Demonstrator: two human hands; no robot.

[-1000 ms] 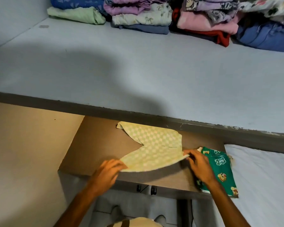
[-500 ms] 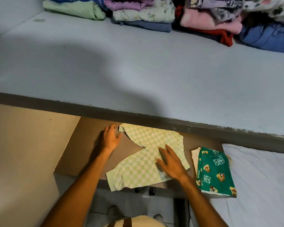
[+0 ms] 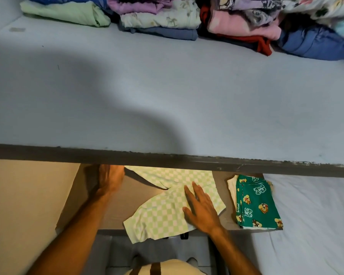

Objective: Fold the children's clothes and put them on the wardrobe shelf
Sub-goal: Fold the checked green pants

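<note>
Small green-and-white checked shorts [image 3: 161, 213] lie spread flat on a brown board [image 3: 119, 207] below the shelf, one leg hanging over the board's front edge. My right hand [image 3: 201, 209] presses flat on the shorts near their waist, fingers spread. My left hand [image 3: 110, 180] lies flat on the board at the shorts' far left leg, its fingertips hidden under the grey shelf [image 3: 167, 100]. A folded green cartoon-print garment [image 3: 256, 203] sits to the right of the shorts.
Stacks of folded clothes [image 3: 167, 16] line the back of the grey shelf. The shelf's dark front edge [image 3: 167, 157] overhangs the board. A white sheet [image 3: 310, 225] lies to the right, a beige wall [image 3: 24, 205] to the left.
The shorts were held up by both hands and now lie spread flat. My left hand moved to the far leg, my right hand onto the waist. The view tilted up slightly.
</note>
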